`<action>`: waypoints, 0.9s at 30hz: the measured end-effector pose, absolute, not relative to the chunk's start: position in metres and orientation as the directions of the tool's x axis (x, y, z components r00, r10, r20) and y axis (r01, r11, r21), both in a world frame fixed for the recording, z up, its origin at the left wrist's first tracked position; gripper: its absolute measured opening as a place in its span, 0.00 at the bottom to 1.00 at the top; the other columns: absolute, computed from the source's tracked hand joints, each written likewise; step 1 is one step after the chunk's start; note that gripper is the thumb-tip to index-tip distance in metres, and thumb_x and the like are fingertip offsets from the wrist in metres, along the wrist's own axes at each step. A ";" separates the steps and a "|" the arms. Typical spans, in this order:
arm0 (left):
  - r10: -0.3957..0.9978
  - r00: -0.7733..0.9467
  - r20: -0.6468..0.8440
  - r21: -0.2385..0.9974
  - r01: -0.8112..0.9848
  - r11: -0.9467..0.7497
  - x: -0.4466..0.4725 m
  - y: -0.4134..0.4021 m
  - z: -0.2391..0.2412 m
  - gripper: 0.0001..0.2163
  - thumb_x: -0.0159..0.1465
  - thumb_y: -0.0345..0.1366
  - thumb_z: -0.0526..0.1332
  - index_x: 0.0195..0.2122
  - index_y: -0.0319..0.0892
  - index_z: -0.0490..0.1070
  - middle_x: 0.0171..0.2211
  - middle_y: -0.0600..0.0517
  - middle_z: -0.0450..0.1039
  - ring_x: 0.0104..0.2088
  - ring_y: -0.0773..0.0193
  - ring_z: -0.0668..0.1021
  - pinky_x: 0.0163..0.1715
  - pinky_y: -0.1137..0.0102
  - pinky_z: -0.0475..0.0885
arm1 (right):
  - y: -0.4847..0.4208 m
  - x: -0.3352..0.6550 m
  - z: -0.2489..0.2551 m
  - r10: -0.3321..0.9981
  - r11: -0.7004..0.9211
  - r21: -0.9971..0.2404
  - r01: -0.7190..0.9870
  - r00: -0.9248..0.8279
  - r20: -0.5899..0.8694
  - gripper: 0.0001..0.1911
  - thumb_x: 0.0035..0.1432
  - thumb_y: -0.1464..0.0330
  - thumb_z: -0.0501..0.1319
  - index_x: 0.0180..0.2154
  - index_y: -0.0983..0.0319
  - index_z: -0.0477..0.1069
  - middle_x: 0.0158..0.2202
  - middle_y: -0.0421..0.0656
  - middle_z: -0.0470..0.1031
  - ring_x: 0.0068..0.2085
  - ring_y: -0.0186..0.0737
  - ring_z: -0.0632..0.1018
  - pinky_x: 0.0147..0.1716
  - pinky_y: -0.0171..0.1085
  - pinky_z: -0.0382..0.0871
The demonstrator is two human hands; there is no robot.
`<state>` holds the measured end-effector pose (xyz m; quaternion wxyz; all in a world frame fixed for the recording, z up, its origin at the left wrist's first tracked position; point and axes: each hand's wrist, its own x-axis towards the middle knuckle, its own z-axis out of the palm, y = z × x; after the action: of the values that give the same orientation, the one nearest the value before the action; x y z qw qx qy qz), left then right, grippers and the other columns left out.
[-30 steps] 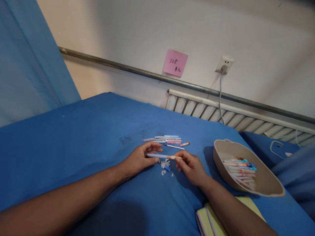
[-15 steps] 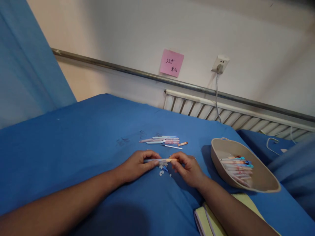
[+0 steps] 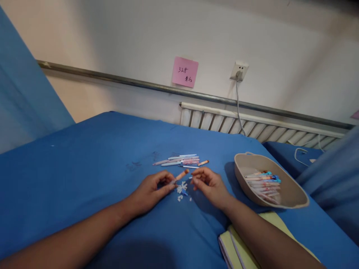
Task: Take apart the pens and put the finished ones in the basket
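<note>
- Pen (image 3: 179, 175) is pinched in our left grip (image 3: 148, 190) between thumb and forefinger. It slants up and away from that grip toward the other one.
- Slim in build, it shows a peach-orange end past our fingertips, while the pale rest of the barrel is mostly hidden by our fingers.
- Our right grip (image 3: 210, 184) rests just beside the pen's orange end and does not touch it. Its fingers are curled narrow with the thumb close to the forefinger, and we cannot tell whether anything small sits between them.
- Between the two grips, just under the pen, a scatter of small white pieces (image 3: 181, 188) with one blue bit lies on the blue-covered worktop (image 3: 98, 157).
- Beyond both grips, loose pens (image 3: 181, 160) lie side by side.
- Out past the right grip stands a beige tray (image 3: 294, 196) holding more pens, some with blue ends.
- A yellow notebook (image 3: 238, 248) lies near our right forearm.
</note>
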<state>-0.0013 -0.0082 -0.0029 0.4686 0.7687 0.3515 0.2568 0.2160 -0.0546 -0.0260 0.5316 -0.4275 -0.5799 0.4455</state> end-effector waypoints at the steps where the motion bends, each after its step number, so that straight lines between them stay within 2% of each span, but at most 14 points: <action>1: 0.810 0.584 0.048 0.936 0.257 -0.241 -0.001 -0.006 -0.004 0.10 0.60 0.43 0.59 0.35 0.41 0.68 0.33 0.51 0.73 0.34 0.63 0.74 0.37 0.69 0.68 | -0.050 0.220 -0.028 0.971 0.241 -0.970 0.035 -0.003 0.241 0.11 0.54 0.62 0.60 0.37 0.61 0.66 0.27 0.38 0.71 0.28 0.32 0.73 0.27 0.32 0.69; 3: 0.857 0.515 0.016 0.980 0.162 -0.116 0.000 0.000 -0.007 0.12 0.59 0.44 0.60 0.35 0.41 0.66 0.33 0.49 0.74 0.33 0.63 0.75 0.36 0.69 0.69 | -0.043 0.228 -0.033 0.965 0.244 -0.966 0.085 0.075 0.251 0.10 0.54 0.62 0.60 0.36 0.61 0.66 0.26 0.38 0.70 0.26 0.31 0.71 0.25 0.31 0.68; 6: 0.895 0.446 -0.028 0.996 0.086 -0.012 0.001 0.005 -0.009 0.13 0.57 0.44 0.62 0.35 0.40 0.65 0.32 0.49 0.75 0.30 0.65 0.75 0.34 0.70 0.69 | -0.042 0.232 -0.036 0.965 0.243 -0.940 0.241 0.041 0.260 0.07 0.55 0.64 0.59 0.35 0.61 0.68 0.24 0.37 0.69 0.24 0.30 0.70 0.25 0.31 0.66; 8: 0.907 0.417 -0.054 0.997 0.065 0.030 0.002 0.007 -0.009 0.13 0.57 0.43 0.63 0.35 0.40 0.65 0.31 0.50 0.75 0.29 0.66 0.75 0.32 0.72 0.69 | -0.048 0.229 -0.033 0.954 0.296 -0.873 0.386 -0.083 0.287 0.06 0.57 0.66 0.58 0.36 0.60 0.70 0.26 0.38 0.70 0.26 0.32 0.71 0.27 0.32 0.66; 10: 0.913 0.402 -0.068 0.997 0.049 0.052 0.002 0.007 -0.008 0.13 0.56 0.43 0.63 0.35 0.39 0.66 0.31 0.50 0.75 0.28 0.67 0.75 0.31 0.72 0.69 | -0.055 0.225 -0.027 0.911 0.412 -0.754 0.511 -0.262 0.320 0.08 0.58 0.68 0.58 0.40 0.59 0.71 0.31 0.41 0.73 0.32 0.34 0.73 0.33 0.34 0.67; 13: 0.910 0.407 -0.076 0.997 0.044 0.063 0.002 0.007 -0.009 0.14 0.54 0.43 0.65 0.34 0.40 0.66 0.30 0.50 0.76 0.28 0.67 0.75 0.31 0.71 0.70 | -0.064 0.219 -0.019 0.828 0.553 -0.580 0.598 -0.469 0.306 0.12 0.59 0.69 0.58 0.45 0.57 0.70 0.39 0.43 0.73 0.40 0.38 0.73 0.43 0.38 0.65; 15: 0.909 0.409 -0.080 0.997 0.049 0.065 0.002 0.008 -0.011 0.14 0.54 0.43 0.66 0.34 0.40 0.66 0.30 0.50 0.76 0.28 0.67 0.76 0.31 0.71 0.70 | -0.065 0.219 -0.018 0.815 0.572 -0.525 0.631 -0.509 0.277 0.11 0.59 0.70 0.57 0.45 0.57 0.70 0.40 0.43 0.73 0.41 0.38 0.73 0.45 0.39 0.64; 18: 0.910 0.406 -0.088 0.996 0.066 0.067 0.001 0.008 -0.011 0.15 0.53 0.43 0.66 0.33 0.40 0.65 0.30 0.49 0.76 0.27 0.66 0.76 0.30 0.71 0.70 | -0.061 0.223 -0.022 0.859 0.508 -0.528 0.681 -0.444 0.254 0.08 0.58 0.71 0.58 0.40 0.58 0.71 0.36 0.43 0.73 0.37 0.37 0.73 0.39 0.36 0.65; 23: 0.902 0.419 -0.102 0.994 0.087 0.072 0.002 0.008 -0.009 0.14 0.54 0.44 0.65 0.33 0.40 0.65 0.30 0.50 0.77 0.27 0.67 0.75 0.30 0.72 0.69 | -0.042 0.239 -0.036 0.952 0.283 -0.719 0.635 -0.094 0.292 0.05 0.58 0.68 0.57 0.34 0.60 0.70 0.30 0.41 0.73 0.30 0.35 0.73 0.31 0.34 0.65; 25: 0.901 0.423 -0.100 0.994 0.086 0.070 0.002 0.007 -0.008 0.14 0.54 0.44 0.65 0.33 0.40 0.65 0.30 0.50 0.77 0.26 0.68 0.75 0.29 0.73 0.68 | -0.034 0.248 -0.041 0.956 0.207 -0.776 0.596 0.044 0.289 0.06 0.58 0.68 0.55 0.34 0.60 0.70 0.31 0.40 0.73 0.29 0.35 0.73 0.30 0.34 0.66; 27: 0.902 0.421 -0.096 0.994 0.093 0.063 0.002 0.008 -0.009 0.14 0.54 0.44 0.65 0.33 0.40 0.65 0.30 0.50 0.77 0.26 0.68 0.75 0.27 0.73 0.68 | -0.028 0.256 -0.045 0.954 0.173 -0.783 0.597 0.098 0.285 0.06 0.57 0.68 0.56 0.35 0.60 0.71 0.35 0.41 0.74 0.30 0.35 0.74 0.32 0.35 0.68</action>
<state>0.0022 0.0076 -0.0088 0.5971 0.5949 0.4180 0.3388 0.2555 -0.0282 -0.0445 0.4236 -0.6079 -0.6378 0.2101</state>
